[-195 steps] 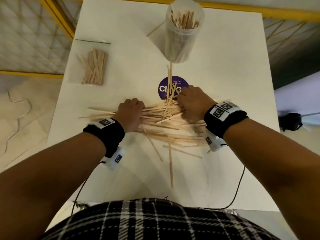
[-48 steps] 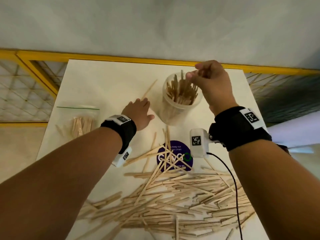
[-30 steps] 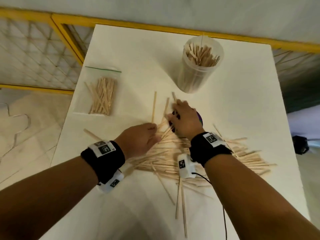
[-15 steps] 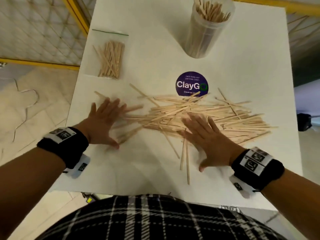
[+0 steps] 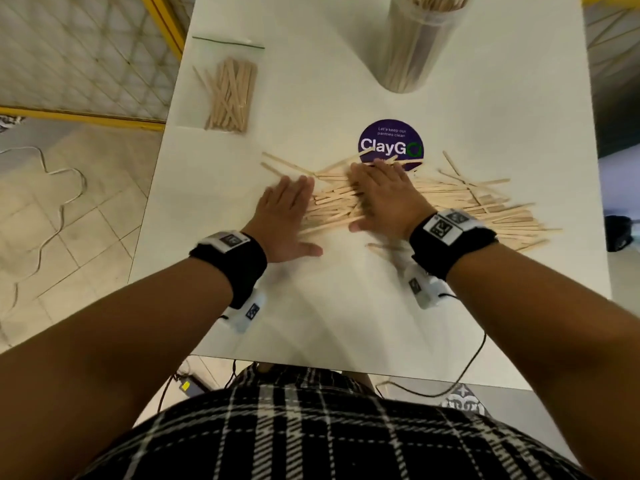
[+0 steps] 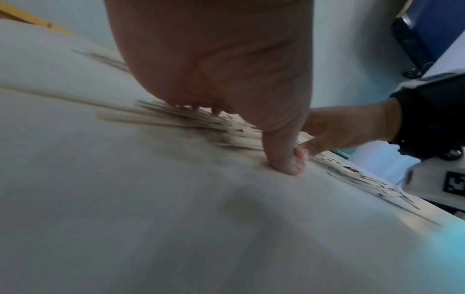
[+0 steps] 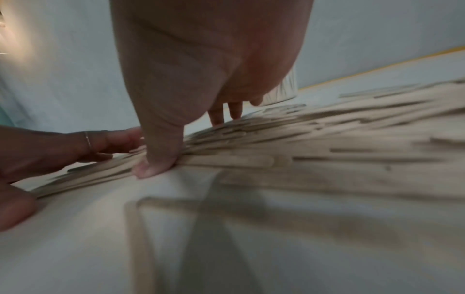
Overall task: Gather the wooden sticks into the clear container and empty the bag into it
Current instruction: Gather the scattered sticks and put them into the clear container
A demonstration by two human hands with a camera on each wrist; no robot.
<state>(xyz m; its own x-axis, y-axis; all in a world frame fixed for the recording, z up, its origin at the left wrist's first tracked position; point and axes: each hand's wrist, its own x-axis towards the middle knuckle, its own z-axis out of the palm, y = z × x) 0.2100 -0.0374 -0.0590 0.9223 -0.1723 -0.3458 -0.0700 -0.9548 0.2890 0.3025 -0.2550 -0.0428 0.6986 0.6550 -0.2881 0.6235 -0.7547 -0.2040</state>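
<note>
A pile of wooden sticks (image 5: 460, 202) lies across the middle of the white table (image 5: 311, 323). My left hand (image 5: 287, 216) lies flat at the pile's left end, fingers straight, thumb on the table. Flat on the pile just right of it, below the purple sticker, is my right hand (image 5: 381, 199). The clear container (image 5: 415, 43), part filled with upright sticks, stands at the far edge. A clear zip bag (image 5: 228, 88) of sticks lies at the far left. In the right wrist view, the pile (image 7: 327, 143) spreads to the right of my right hand (image 7: 201, 79).
A round purple ClayGo sticker (image 5: 390, 142) sits between the pile and the container. The table's left edge is near the bag, over tiled floor with a loose cable (image 5: 52, 202). A black cable (image 5: 464, 372) hangs off the near edge.
Both hands slid forward and inward from the near side of the pile, pushing the loose near sticks into it. The left end of the pile is now bunched between my hands.
</note>
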